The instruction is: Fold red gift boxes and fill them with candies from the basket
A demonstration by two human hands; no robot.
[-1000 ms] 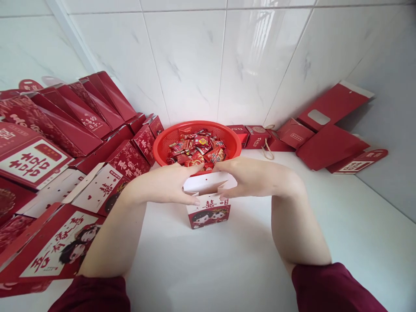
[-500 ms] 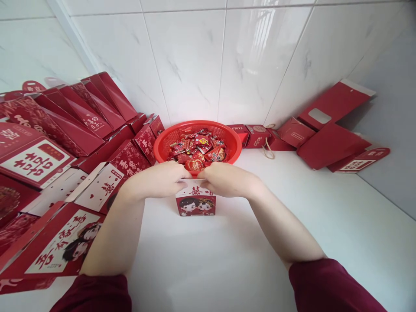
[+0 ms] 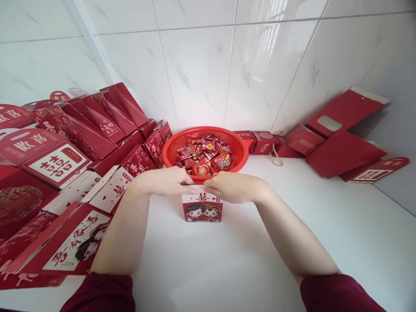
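Note:
A small red-and-white candy box (image 3: pixel 203 211) stands upright on the white table, its front printed with two cartoon figures and a red character. My left hand (image 3: pixel 170 181) grips the top left of this box, with its thumb along the upper edge. On the opposite top corner, my right hand (image 3: pixel 232 186) is closed with bent fingers. Both hands partly hide the top of the box, and most fingertips are behind it. Just beyond them sits a red plastic basket (image 3: pixel 244 152) holding many wrapped candies (image 3: pixel 202 167).
Red and white gift boxes (image 3: pixel 58 164) crowd the left side in rows. Small red boxes (image 3: pixel 262 142), one with a twine loop, line the tiled wall (image 3: pixel 198 78). Larger red cartons (image 3: pixel 344 149) lean at the right by a grey panel.
The view has tilted, so everything sits slightly lower and further right. My hands stay at the top of the box, with my left thumb now straighter along its edge.

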